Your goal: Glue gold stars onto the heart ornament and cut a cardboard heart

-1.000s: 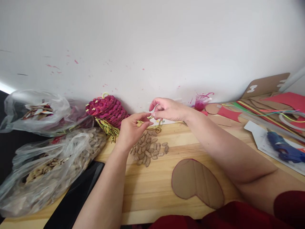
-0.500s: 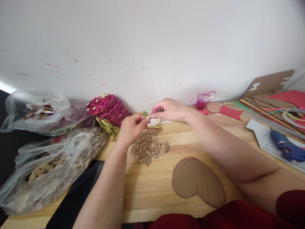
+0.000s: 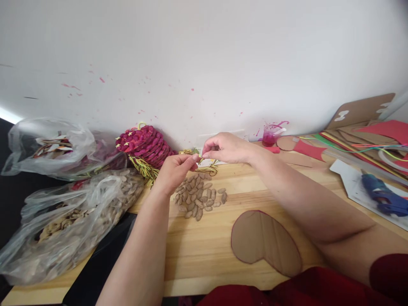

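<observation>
My left hand [image 3: 180,169] and my right hand [image 3: 225,148] meet above the back of the table, fingertips nearly touching. Both are closed in a pinch on a thin yellow-green cord [image 3: 200,160], of which only a short bit shows between them. Below lies a loose heap of unshelled peanuts [image 3: 196,193]. More loops of dark and yellow cord [image 3: 210,171] rest just behind the heap. A heart-shaped cardboard piece [image 3: 264,240] with a purple edge lies flat in front of my right forearm.
Stacked magenta heart-shaped pieces [image 3: 148,142] with yellow cords stand by the wall. Plastic bags [image 3: 95,212] of shells and scraps fill the left side. Rightward are a cup of magenta paint [image 3: 269,136], coloured sheets [image 3: 366,131] and a blue glue gun [image 3: 382,193].
My left thumb and fingers have shifted slightly around the cord, and my right fingertips have moved a little. The objects on the table lie as before.
</observation>
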`<state>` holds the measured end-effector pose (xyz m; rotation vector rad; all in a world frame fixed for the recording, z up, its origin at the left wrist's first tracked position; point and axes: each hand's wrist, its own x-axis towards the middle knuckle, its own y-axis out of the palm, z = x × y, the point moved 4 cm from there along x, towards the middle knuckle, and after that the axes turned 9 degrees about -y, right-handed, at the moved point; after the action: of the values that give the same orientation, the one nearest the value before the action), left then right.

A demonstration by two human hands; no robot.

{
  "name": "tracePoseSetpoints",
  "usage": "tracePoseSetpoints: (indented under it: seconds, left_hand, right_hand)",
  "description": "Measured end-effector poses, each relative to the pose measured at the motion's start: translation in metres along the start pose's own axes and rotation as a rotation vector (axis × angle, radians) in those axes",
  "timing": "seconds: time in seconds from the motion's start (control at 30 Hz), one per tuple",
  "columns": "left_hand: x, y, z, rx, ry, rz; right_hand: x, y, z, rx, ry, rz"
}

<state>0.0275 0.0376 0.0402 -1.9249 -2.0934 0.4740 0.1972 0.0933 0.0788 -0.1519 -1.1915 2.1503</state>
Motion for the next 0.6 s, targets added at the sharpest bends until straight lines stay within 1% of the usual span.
tracePoseSetpoints:
  seconds: [0.17, 0.43, 0.5, 0.6]
  left_hand:
    - [-0.001, 0.004, 0.003, -0.023, -0.047, 0.068]
    - [0.002, 0.007, 0.010, -0.055, -0.040, 0.116]
    - [0.001, 0.008, 0.009, -0.122, -0.077, 0.168]
    - [-0.002, 0.010, 0.006, -0.329, -0.145, 0.265]
  right_hand:
    - [0.000, 0.001, 0.004, -0.002, -0.015, 0.014]
    - [0.003, 0.005, -0.002, 0.023, -0.060, 0.011]
    - [0.005, 0.006, -0.004, 0.058, -0.080, -0.007]
    - [0.007, 0.008, -0.008, 0.162, -0.108, -0.052]
